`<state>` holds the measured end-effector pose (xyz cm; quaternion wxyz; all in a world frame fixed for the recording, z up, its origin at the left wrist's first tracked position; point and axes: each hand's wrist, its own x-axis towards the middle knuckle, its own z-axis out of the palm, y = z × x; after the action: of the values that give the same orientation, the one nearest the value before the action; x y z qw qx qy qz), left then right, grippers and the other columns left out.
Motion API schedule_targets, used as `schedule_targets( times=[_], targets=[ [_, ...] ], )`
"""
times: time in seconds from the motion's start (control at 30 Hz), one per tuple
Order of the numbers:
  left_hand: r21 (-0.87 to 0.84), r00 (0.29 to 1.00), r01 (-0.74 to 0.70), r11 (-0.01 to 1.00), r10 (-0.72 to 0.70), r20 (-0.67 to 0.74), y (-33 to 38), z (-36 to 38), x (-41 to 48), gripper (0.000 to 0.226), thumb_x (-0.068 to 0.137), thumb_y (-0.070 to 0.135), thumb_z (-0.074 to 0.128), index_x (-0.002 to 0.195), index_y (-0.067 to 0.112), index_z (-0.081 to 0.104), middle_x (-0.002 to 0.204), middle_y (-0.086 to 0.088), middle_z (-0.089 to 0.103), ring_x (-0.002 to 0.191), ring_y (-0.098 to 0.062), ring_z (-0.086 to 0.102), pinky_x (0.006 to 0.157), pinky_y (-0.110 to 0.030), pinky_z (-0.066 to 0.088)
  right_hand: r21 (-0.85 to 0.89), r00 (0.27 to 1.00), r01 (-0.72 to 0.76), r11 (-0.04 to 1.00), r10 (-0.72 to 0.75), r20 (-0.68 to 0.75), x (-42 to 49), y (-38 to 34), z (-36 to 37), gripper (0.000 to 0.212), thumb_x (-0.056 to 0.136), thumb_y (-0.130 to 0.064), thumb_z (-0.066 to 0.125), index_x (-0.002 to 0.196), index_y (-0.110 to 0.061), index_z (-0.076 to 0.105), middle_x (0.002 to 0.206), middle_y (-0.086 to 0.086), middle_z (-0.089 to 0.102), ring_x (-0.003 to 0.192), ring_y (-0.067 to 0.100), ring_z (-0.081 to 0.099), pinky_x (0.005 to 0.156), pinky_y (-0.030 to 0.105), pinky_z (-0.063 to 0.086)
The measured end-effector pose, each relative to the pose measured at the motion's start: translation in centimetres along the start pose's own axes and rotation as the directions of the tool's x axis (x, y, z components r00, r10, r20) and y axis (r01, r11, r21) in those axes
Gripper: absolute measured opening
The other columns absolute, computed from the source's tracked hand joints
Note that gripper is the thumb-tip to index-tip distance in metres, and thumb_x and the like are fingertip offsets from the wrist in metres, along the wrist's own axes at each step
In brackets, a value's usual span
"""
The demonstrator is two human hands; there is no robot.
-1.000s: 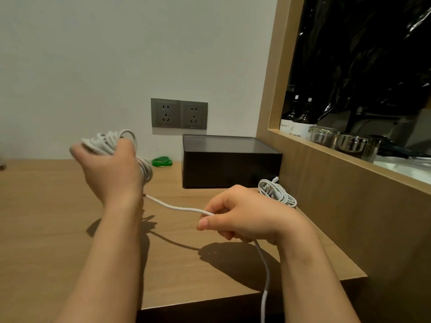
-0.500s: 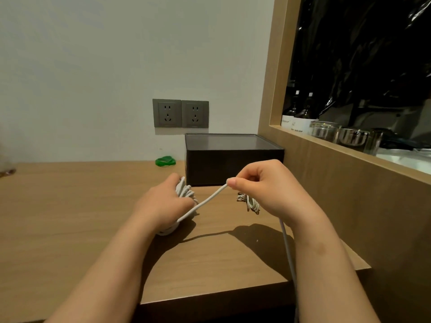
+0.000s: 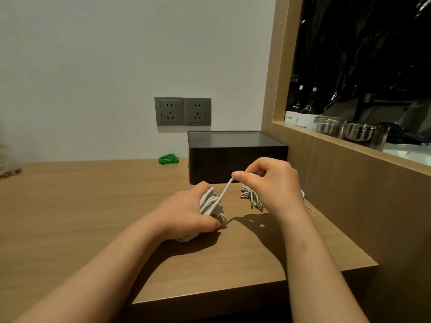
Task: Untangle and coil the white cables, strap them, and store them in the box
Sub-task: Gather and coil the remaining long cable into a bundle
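Observation:
My left hand (image 3: 186, 213) grips a coil of white cable (image 3: 211, 205) low over the wooden table (image 3: 81, 217). A free strand of that cable runs up from the coil to my right hand (image 3: 268, 180), which pinches it between thumb and fingers. Behind my right hand a second white cable bundle (image 3: 253, 198) lies on the table. The black box (image 3: 235, 155) stands closed just beyond both hands, against the wall. Green straps (image 3: 168, 159) lie left of the box.
Two grey wall sockets (image 3: 183, 111) sit above the box. A wooden frame (image 3: 326, 145) borders the table on the right, with bottles and glass jars (image 3: 328, 125) on its ledge. The table's front edge is just under my forearms.
My left hand has dropped from raised at the left down to the table centre with the coil. My right hand rose and moved toward the box, and the strand between them is shorter.

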<state>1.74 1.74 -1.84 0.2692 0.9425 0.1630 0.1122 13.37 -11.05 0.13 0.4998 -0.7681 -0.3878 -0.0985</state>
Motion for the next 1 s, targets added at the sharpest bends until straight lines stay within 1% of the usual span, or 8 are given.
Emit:
schedule_targets(
  times=[0.13,0.2,0.27,0.37,0.47,0.6,0.77,1.0],
  targets=[
    [-0.517,0.999,-0.046,0.855,0.055,0.002,-0.5,0.0,-0.3,0.034,0.065,0.021,0.064,0.098,0.021,0.056,0.083,0.001,0.067,0.077,-0.013,0.064,0.072,-0.028,0.054,0.120,0.999,-0.038,0.992,0.036,0.022,-0.1,0.1,-0.2,0.018,0.077,-0.035,0.072,0.074,-0.019,0.064,0.063,-0.006,0.056,0.057,0.005,0.050,0.051,0.016,0.039],
    [-0.758,0.999,0.029,0.652,0.012,0.048,-0.4,0.0,-0.3,0.036,0.059,0.014,0.060,0.095,0.015,0.058,0.071,0.000,0.068,0.067,-0.014,0.065,0.064,-0.028,0.055,0.218,0.996,-0.081,0.973,0.072,0.050,-0.2,0.0,-0.4,0.016,0.079,-0.033,0.070,0.077,-0.019,0.064,0.064,-0.004,0.057,0.055,0.003,0.050,0.049,0.014,0.042],
    [-0.937,0.995,0.048,0.346,0.068,0.076,0.2,0.1,-0.6,0.029,0.058,0.012,0.061,0.086,0.008,0.062,0.070,-0.008,0.065,0.062,-0.018,0.062,0.058,-0.027,0.054,0.303,0.991,-0.130,0.944,0.111,0.079,-0.3,-0.3,-0.4,0.013,0.081,-0.033,0.068,0.080,-0.021,0.063,0.069,-0.004,0.059,0.055,-0.001,0.054,0.049,0.011,0.043],
    [-0.999,0.998,0.003,-0.041,0.070,0.000,1.9,0.3,-0.2,0.016,0.059,0.015,0.060,0.070,0.005,0.067,0.068,-0.011,0.062,0.058,-0.018,0.060,0.065,-0.031,0.052,0.340,0.982,-0.176,0.924,0.143,0.121,-0.4,-0.8,-0.3,0.014,0.085,-0.032,0.063,0.083,-0.019,0.060,0.068,-0.004,0.059,0.054,-0.001,0.053,0.052,0.017,0.039],
    [-0.981,0.991,-0.053,-0.189,-0.127,-0.029,3.5,0.7,1.0,0.025,0.069,0.020,0.053,0.077,0.004,0.070,0.072,-0.011,0.063,0.065,-0.019,0.063,0.083,-0.042,0.049,0.343,0.971,-0.224,0.912,0.181,0.153,-0.4,-0.9,-0.3,0.013,0.089,-0.030,0.060,0.085,-0.018,0.058,0.066,-0.003,0.057,0.054,0.004,0.049,0.049,0.019,0.039],
    [-0.899,0.942,-0.140,-0.414,-0.336,0.008,3.3,0.4,1.6,0.033,0.085,0.023,0.047,0.114,0.012,0.059,0.111,-0.017,0.062,0.106,-0.036,0.059,0.094,-0.068,0.033,0.237,0.945,-0.248,0.939,0.181,0.272,-0.7,-0.5,-0.6,0.006,0.091,-0.025,0.058,0.089,-0.020,0.059,0.069,-0.002,0.057,0.056,0.005,0.049,0.047,0.017,0.036],
    [-0.783,0.940,-0.242,-0.573,-0.340,-0.041,2.2,-1.3,1.5,0.034,0.089,0.026,0.041,0.114,0.011,0.058,0.110,-0.015,0.065,0.100,-0.033,0.065,0.092,-0.069,0.034,0.118,0.870,-0.195,0.974,0.116,0.480,-0.9,-0.6,-0.8,0.010,0.091,-0.032,0.057,0.086,-0.024,0.061,0.062,-0.005,0.055,0.048,0.002,0.044,0.043,0.013,0.033],
    [-0.797,0.859,-0.347,-0.494,-0.509,-0.059,1.8,-2.5,1.5,0.018,0.087,0.022,0.043,0.085,0.009,0.056,0.071,-0.008,0.054,0.063,-0.017,0.054,0.071,-0.033,0.051,0.003,0.771,-0.086,0.996,0.064,0.634,-0.9,-1.6,-1.1,0.016,0.092,-0.034,0.054,0.094,-0.028,0.069,0.060,-0.006,0.052,0.049,0.002,0.043,0.049,0.017,0.035]
  ],
)
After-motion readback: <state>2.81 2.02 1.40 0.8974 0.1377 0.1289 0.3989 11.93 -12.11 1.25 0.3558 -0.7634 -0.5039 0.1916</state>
